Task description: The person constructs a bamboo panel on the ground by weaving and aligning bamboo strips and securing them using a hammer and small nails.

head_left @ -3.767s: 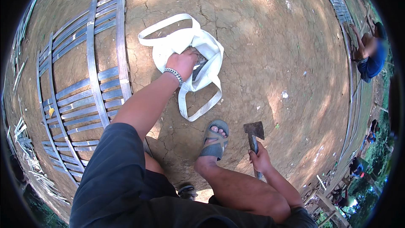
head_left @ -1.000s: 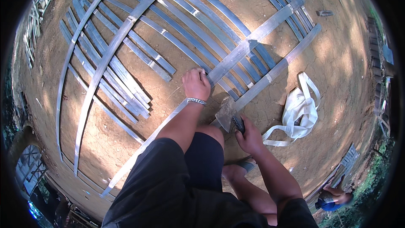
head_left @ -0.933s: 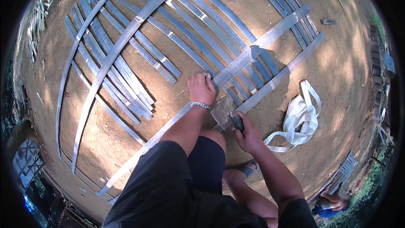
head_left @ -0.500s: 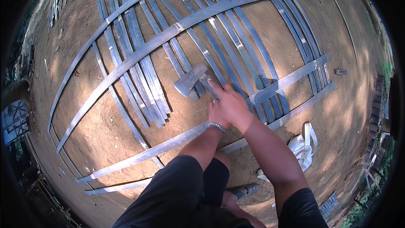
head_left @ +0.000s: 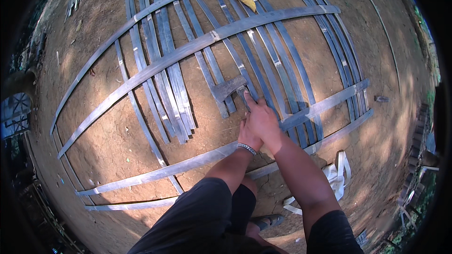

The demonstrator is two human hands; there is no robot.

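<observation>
My right hand (head_left: 263, 117) is closed round the handle of an axe (head_left: 229, 88), its index finger stretched along the handle towards the dark metal head. The axe head points left, over the near ends of some dark slats. My left hand (head_left: 250, 136), with a chain bracelet (head_left: 246, 148) at the wrist, is closed against the underside of my right hand. My right hand covers most of its fingers, so what they hold is hidden. A long crosswise slat (head_left: 188, 170) passes beneath my wrists.
Several lengthwise slats (head_left: 174, 89) lie on bare soil (head_left: 141, 169), crossed by long curved slats (head_left: 197, 42). A yellow leaf (head_left: 246, 3) rests among them. A white bag (head_left: 335, 181) lies right of my legs. A thin pole (head_left: 383, 30) and a short wood piece (head_left: 381, 99) lie farther right.
The view has shifted, so the slats appear lower and a little to the right. The axe remains in my right hand, and my hands stay together.
</observation>
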